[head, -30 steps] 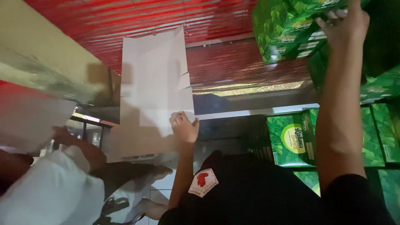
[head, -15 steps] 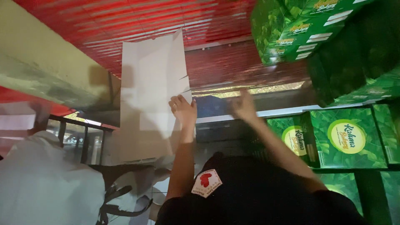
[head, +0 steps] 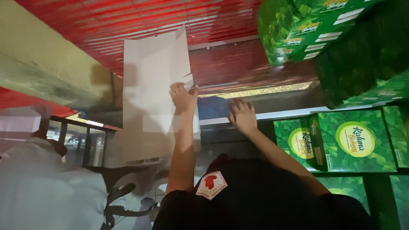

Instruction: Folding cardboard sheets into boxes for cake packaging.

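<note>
My left hand [head: 183,97] had climbed the flat white cardboard sheet [head: 155,72], fingers closed on its right edge; my right hand [head: 242,116], open and empty, had dropped from the green cartons [head: 306,25] above to just beside it.

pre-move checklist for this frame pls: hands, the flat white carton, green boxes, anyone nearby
1. Left hand on the flat white carton: ok, fingers lie on its right edge.
2. Right hand free of load: ok, it holds nothing and hangs beside the blue panel.
3. Carton unfolded: ok, it is flat.
4. Stacked green boxes settled: cannot tell, they look tilted.
5. Space at left: not ok, a person in white is close.
6. Light: not ok, dim.
</note>
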